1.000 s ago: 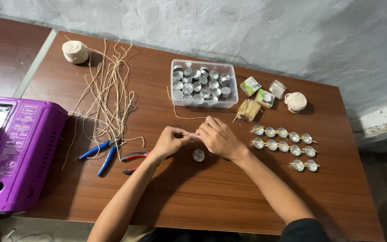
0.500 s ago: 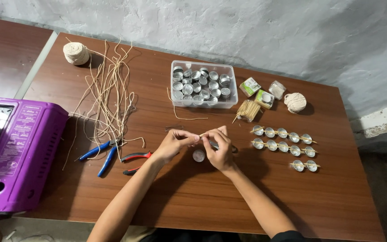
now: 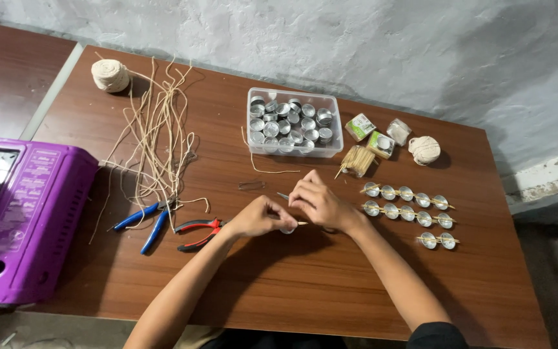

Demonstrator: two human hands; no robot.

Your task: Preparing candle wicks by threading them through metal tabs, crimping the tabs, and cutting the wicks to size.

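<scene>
Right now both hands work mid-surface [image 3: 292, 284]. Left hand [image 3: 263, 216] is closed, pinching a thin wooden stick [image 3: 298, 223] over a small metal cup [image 3: 287, 229], which sits on the wood just under the fingers, partly hidden. Right hand [image 3: 318, 201] is curled w/ fingertips pressed together at the same spot; can't tell what it grips. Red pliers [image 3: 196, 232] lie just left, blue pliers [image 3: 143, 220] beyond, near loose string [image 3: 156, 136]. Clear tub of cups [image 3: 294, 123] behind; rows of skewered cups [image 3: 408, 207] to the right.
</scene>
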